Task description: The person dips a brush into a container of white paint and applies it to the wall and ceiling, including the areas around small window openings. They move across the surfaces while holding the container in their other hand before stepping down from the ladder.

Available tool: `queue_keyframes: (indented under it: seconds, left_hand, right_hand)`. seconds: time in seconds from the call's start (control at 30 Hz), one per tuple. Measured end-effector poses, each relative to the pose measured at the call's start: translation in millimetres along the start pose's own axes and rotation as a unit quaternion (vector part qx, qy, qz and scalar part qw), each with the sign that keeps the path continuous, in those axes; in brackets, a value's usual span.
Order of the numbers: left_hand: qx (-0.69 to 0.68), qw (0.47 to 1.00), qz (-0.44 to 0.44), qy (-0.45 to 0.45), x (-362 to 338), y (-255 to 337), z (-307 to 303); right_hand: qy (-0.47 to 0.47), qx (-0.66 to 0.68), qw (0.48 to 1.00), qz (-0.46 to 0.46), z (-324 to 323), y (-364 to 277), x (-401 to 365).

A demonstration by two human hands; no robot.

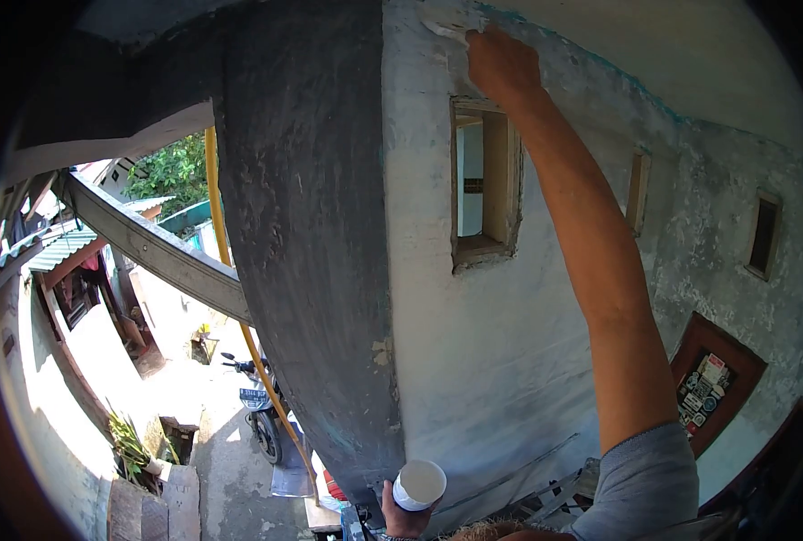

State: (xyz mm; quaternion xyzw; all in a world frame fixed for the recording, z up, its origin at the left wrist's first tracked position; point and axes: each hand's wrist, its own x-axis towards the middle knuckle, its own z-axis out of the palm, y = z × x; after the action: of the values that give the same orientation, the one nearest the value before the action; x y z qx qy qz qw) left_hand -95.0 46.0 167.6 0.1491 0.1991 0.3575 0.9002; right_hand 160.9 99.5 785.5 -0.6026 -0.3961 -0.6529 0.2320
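The right hand (505,65) is way up high, near the top of the white wall (482,352). Its fingers are closed around a small pale tool (446,32) (maybe a brush, but it is too blurry to tell). The tool is up at the wall, above and a bit to the left of a little window hole (487,185) with a wooden frame. The left hand (406,518) is down low, with its fingers wrapped around a white cup (419,485). The open top of the cup faces up, and the inside looks pale.

To the left of the white wall is a tall dark wall (311,207). Past that, a motorbike (261,417) stands outside on the sunny path (225,478), near a bent-looking yellow pole (213,180). Over on the right is a brown board (715,386) with stickers on it.
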Motion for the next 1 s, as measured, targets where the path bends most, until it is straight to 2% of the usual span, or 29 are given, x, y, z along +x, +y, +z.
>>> queue_keyframes:
  seconds: [0.17,0.27,0.37,0.4,0.47,0.57,0.77,0.87,1.0]
  left_hand:
    - [0.006,0.998,-0.024,-0.055,6.0,1.4,-6.4]
    - [0.009,0.997,-0.034,-0.063,3.5,3.6,0.6]
    - [0.014,0.997,-0.036,-0.065,4.5,2.3,1.2]
    - [0.018,0.997,-0.037,-0.064,4.8,1.1,-0.5]
    - [0.016,0.997,-0.032,-0.068,7.2,-1.4,-2.4]
    - [0.011,0.998,-0.030,-0.061,7.3,-1.5,-4.1]
    - [0.003,0.999,-0.021,-0.051,-2.0,3.0,-12.7]
    - [0.011,0.999,-0.017,-0.043,-0.5,2.6,-10.2]
    - [0.011,0.999,-0.016,-0.045,0.6,2.0,-5.4]
  right_hand:
    - [-0.141,-0.021,0.989,-0.049,-36.8,-2.5,-52.3]
    - [-0.133,0.040,0.989,-0.047,-49.6,-0.1,-80.1]
    - [-0.069,0.102,0.992,0.006,-49.8,22.3,-60.6]
    - [-0.100,0.200,0.973,0.052,-46.8,28.5,-52.3]
    - [-0.157,0.384,0.899,0.141,-38.6,41.5,-33.3]
    - [-0.253,0.357,0.882,0.176,-12.5,68.3,-28.6]
    - [-0.162,0.229,0.953,0.117,-6.9,127.0,-37.8]
    - [-0.155,0.336,0.917,0.148,-32.4,95.9,-46.8]
    - [-0.166,0.280,0.938,0.117,-10.7,90.5,-59.1]
